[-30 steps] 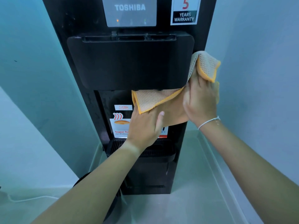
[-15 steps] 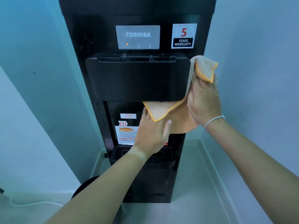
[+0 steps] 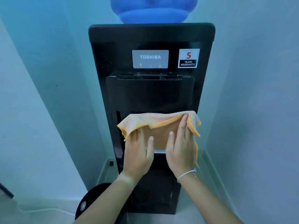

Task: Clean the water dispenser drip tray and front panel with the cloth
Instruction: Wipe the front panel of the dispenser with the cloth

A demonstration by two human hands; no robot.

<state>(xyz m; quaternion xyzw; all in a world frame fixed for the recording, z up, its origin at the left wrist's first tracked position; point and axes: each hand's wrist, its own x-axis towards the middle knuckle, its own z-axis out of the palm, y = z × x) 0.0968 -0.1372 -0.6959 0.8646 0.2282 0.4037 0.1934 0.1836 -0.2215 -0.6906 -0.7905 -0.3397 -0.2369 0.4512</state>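
While both sets of fingers (image 3: 184, 125) lie nearly straight, they press an orange cloth (image 3: 159, 129) flat against the black water dispenser (image 3: 150, 94) at the centre of the frame. The left hand (image 3: 137, 156) has its fingertips tucked under the cloth's lower left fold; the right hand (image 3: 181, 151) reaches higher, to the cloth's upper right edge, with a white bracelet (image 3: 186, 174) at its wrist. The cloth covers the dispensing recess just under the front panel (image 3: 150, 92). Higher up sit a grey brand plate (image 3: 150, 59), a warranty sticker (image 3: 188, 58) and a blue bottle (image 3: 153, 9). The hands hide the drip tray.
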